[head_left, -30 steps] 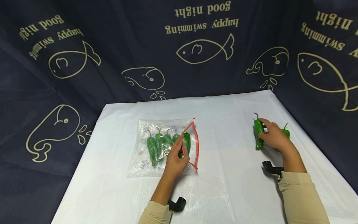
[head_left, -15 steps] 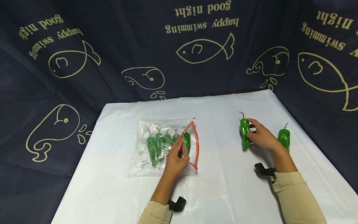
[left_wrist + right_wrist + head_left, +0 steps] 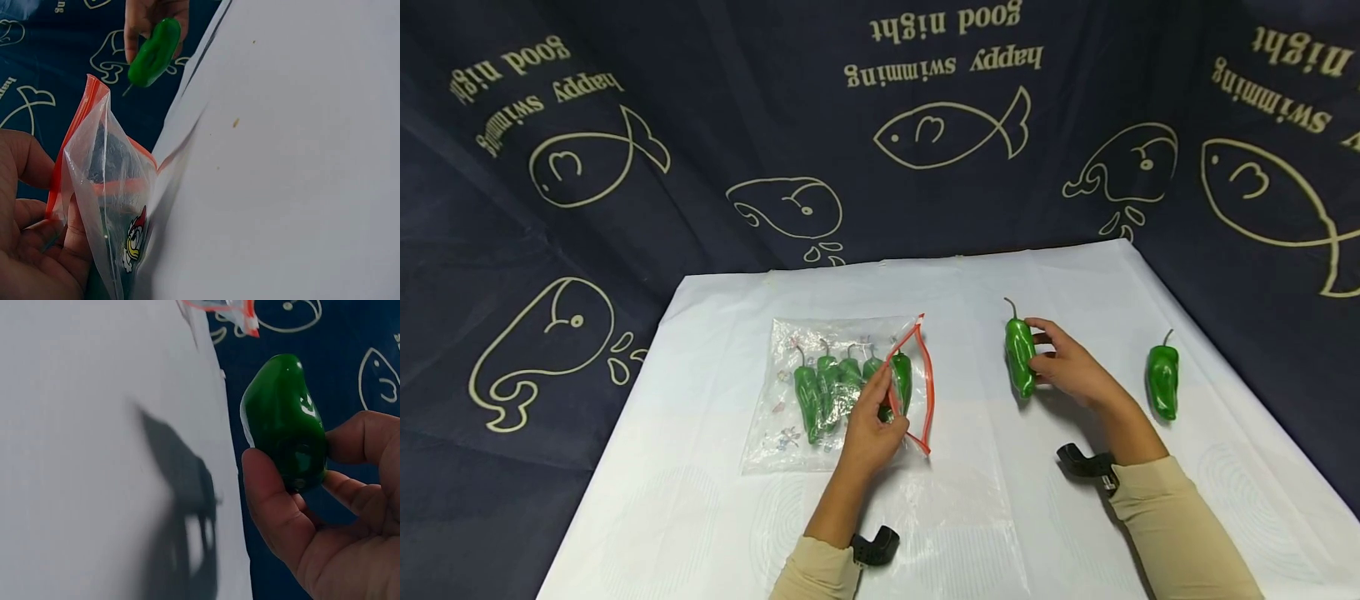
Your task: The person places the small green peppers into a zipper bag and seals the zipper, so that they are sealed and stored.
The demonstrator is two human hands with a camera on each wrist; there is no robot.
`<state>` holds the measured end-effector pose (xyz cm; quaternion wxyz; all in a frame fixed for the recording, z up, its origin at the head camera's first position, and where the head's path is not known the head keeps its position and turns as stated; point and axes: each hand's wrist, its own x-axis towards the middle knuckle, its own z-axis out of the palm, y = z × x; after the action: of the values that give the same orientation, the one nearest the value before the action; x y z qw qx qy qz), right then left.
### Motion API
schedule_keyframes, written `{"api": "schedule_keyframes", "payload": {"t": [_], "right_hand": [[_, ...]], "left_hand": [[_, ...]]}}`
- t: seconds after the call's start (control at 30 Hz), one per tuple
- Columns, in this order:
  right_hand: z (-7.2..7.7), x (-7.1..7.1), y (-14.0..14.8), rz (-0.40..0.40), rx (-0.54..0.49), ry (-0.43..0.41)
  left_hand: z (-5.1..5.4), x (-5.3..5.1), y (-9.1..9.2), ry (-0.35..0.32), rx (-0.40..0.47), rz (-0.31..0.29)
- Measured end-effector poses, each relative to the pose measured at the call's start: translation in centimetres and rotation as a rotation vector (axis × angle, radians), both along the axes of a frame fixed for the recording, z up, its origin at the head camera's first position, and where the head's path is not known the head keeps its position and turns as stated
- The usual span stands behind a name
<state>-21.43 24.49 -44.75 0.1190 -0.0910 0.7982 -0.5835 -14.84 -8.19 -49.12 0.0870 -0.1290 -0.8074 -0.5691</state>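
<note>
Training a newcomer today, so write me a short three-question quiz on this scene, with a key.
1. Which hand holds the bag?
2. True or false: the pepper in the right hand is inside the bag.
3. In the head view, where is the loose pepper that no hand holds?
a) left of the bag
b) right of the right hand
c) on top of the bag

Key: 1. The left hand. 2. False; the held pepper is outside. 3. b.
</note>
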Motion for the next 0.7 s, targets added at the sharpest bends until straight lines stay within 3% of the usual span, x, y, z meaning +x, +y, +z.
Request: {"api": "schedule_keyframes", "payload": {"t": [0.4,0.7], "right_hand": [[-0.6,0.0,-2.6,0.042,-0.083,-0.003],[-0.9,0.3,-5.0,0.025,-0.121,-0.002]], "left_hand": [[0.0,0.0,0.0,-0.013,0.011,-0.001],[0.0,0.0,0.0,-0.021,0.007,0.002]]}}
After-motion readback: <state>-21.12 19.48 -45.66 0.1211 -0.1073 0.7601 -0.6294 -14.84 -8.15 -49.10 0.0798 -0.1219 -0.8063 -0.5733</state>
